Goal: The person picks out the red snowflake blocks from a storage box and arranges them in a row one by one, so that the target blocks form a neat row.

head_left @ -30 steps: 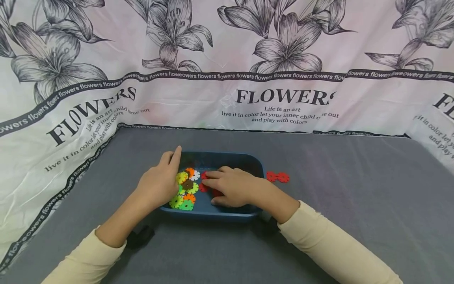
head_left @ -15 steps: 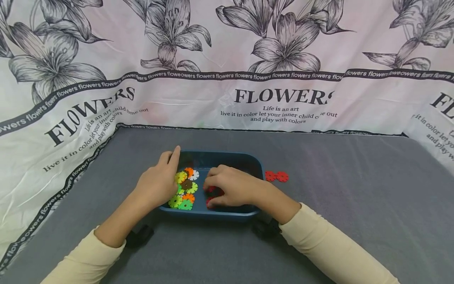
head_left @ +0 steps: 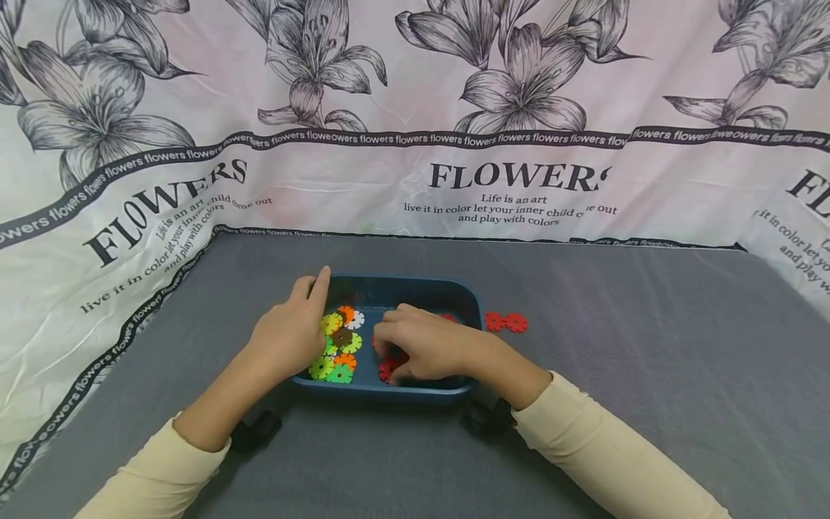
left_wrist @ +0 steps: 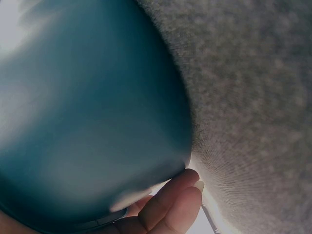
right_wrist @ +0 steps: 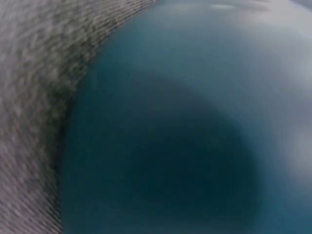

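Fabric (head_left: 350,180), flower-printed, borders the grey surface (head_left: 648,360) beneath the tray (head_left: 382,391).

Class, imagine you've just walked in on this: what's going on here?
A person is working at a blue tub on a grey surface. The left hand holds the tub's left end. The right hand is inside, fingers bent down over red discs; whether it grips one is hidden. Mixed-colour notched discs, including yellow, green and orange, lie toward the tub's left. Two more red ones lie outside, to its right.
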`<action>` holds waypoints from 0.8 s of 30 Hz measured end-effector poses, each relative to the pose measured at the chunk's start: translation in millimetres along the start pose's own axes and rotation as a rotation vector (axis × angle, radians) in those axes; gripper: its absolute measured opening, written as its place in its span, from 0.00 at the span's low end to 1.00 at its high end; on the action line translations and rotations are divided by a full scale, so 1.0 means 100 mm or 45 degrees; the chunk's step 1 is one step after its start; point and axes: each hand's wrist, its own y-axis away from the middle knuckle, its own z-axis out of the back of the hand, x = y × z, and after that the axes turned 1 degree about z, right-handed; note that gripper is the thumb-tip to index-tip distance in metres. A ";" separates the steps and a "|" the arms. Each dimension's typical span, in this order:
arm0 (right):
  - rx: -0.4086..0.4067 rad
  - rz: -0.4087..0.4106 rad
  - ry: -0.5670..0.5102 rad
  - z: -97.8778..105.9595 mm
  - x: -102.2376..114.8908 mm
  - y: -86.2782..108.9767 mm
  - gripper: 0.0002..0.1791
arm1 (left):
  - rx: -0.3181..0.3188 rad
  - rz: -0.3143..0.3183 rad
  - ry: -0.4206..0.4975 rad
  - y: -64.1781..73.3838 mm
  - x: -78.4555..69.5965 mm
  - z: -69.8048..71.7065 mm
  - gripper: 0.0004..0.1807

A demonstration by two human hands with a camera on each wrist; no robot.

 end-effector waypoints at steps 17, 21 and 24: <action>-0.057 -0.051 -0.311 0.12 -0.06 0.03 0.08 | 0.001 0.013 -0.006 0.00 -0.01 0.01 0.46; -0.079 -0.095 -0.314 0.13 -0.06 0.03 0.07 | 0.002 0.007 -0.002 0.00 -0.01 0.01 0.46; -0.100 -0.119 -0.315 0.14 -0.06 0.04 0.06 | 0.000 0.001 0.002 0.00 -0.01 0.01 0.46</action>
